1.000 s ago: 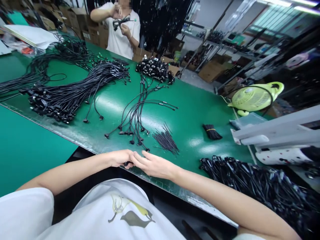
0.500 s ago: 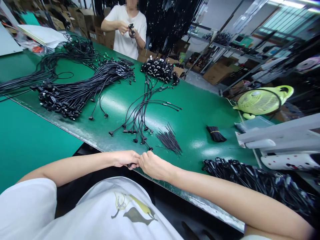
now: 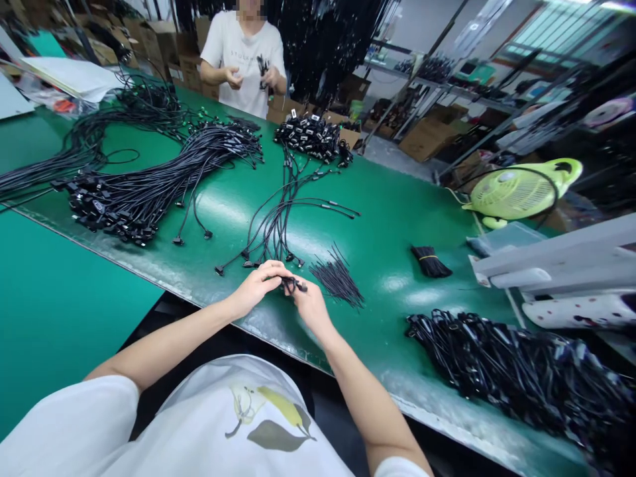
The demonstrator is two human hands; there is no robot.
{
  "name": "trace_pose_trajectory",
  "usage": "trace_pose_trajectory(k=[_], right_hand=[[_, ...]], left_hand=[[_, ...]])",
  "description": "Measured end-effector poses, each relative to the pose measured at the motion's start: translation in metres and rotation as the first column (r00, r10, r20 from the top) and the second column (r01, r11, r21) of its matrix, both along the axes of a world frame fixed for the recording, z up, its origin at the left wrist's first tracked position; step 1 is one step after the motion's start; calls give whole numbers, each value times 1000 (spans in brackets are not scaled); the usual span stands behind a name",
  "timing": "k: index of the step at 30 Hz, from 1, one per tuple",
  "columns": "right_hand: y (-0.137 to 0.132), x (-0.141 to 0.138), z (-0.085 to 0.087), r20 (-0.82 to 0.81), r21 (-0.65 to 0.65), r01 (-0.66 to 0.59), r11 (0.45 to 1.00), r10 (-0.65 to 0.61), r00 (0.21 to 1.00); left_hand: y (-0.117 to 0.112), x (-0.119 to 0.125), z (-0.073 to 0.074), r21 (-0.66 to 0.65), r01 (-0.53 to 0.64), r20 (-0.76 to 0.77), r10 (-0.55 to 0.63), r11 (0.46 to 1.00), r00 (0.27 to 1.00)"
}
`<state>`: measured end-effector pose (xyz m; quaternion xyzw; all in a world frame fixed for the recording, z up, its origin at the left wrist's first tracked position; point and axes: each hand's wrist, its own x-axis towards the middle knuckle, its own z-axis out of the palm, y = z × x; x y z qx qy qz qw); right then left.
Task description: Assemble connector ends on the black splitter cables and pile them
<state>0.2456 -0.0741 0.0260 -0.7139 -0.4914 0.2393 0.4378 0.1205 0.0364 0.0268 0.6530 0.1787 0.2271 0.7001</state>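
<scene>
I hold a looped, black, rubbery cable (image 3: 294, 285) between left hand (image 3: 258, 285) and right hand (image 3: 313, 306); a white cloth shirt (image 3: 247, 63) bears blurred lettering.

Black cable (image 3: 297, 285) in two-handed grip (image 3: 312, 305)

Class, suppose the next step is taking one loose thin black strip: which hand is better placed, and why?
Probably the right hand: the thin black strips lie just to its right, while the left hand is farther off, beyond the black cable between the hands.
</scene>
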Motion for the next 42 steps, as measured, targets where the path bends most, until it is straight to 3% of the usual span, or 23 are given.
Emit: trace_pose_trajectory(k=[2, 4, 7, 9, 11, 13, 15, 16, 17, 19, 21, 22, 23, 25, 27, 28, 30, 32, 37, 39, 41, 42], right_hand=[[-7, 9, 4, 28, -13, 1, 1000, -1, 1000], [-13, 13, 9, 227, -19, 61, 998, -55, 972], [-19, 5, 11, 562, -10, 34, 999, -23, 827], [-21, -2, 9, 645, -30, -57, 998, 63, 762], [-22, -3, 5, 619, -56, -145, 988, 149, 771], [-23, 2, 3, 531, -83, -217, 973, 228, 816], [-22, 11, 2, 395, -99, -258, 961, 275, 877], [-21, 16, 2, 303, -96, -260, 961, 277, 912], [-21, 20, 2, 189, -91, -250, 964, 263, 946], [-20, 26, 2, -74, -91, -213, 973, 206, 976], [-21, 28, 2, -251, -93, -149, 984, 122, 960], [-22, 27, 2, -264, -86, -112, 990, 86, 961], [-23, 25, 3, -221, -69, -76, 995, 59, 973], [-26, 19, 6, -31, -16, -25, 1000, 24, 999], [-29, 13, 11, 126, 2, -52, 999, 51, 991], [-31, 11, 12, 149, -3, -88, 996, 87, 985], [-34, 8, 13, 106, -14, -170, 985, 170, 980], [-36, 8, 9, 12, -22, -195, 981, 195, 981], [-40, 12, -9, -367, -139, -162, 977, 101, 925], [-47, 11, -7, -272, -166, -125, 978, 76, 959], [-59, 7, 2, 70, -133, -27, 991, 37, 997], [-65, 5, 8, 273, -79, 25, 997, -3, 962]], left_hand=[[2, -3, 6, 234, 122, -96, -102, 965, 990], [2, -1, 7, 301, 216, -191, -163, 929, 968], [0, 7, -4, 74, 229, -226, -207, 971, 952], [0, 11, -14, -110, 197, -213, -217, 974, 953], [1, 12, -19, -207, 161, -202, -203, 965, 958], [2, 11, -16, -201, 138, -190, -177, 970, 966], [2, 7, -6, 4, 168, -177, -165, 986, 970], [2, 4, 0, 159, 197, -169, -170, 967, 971], [1, 2, 6, 332, 225, -167, -178, 916, 970], [-4, -4, 14, 621, 279, -183, -211, 733, 960], [-12, -10, 13, 758, 344, -219, -281, 555, 935], [-16, -13, 10, 766, 375, -235, -315, 522, 920], [-20, -15, 4, 735, 405, -246, -343, 544, 907], [-23, -15, -8, 554, 426, -255, -342, 715, 905], [-22, -11, -18, 255, 364, -263, -298, 896, 918], [-21, -8, -21, 101, 322, -258, -288, 941, 922], [-18, -1, -22, -132, 270, -217, -293, 954, 931], [-17, 3, -16, -192, 274, -164, -306, 942, 938], [-23, 8, 1, 124, 256, -204, -228, 959, 952], [-26, 11, 3, 171, 240, -253, -193, 956, 948], [-26, 15, 2, 160, 197, -269, -149, 967, 952], [-26, 17, 1, 150, 176, -270, -130, 973, 954]])
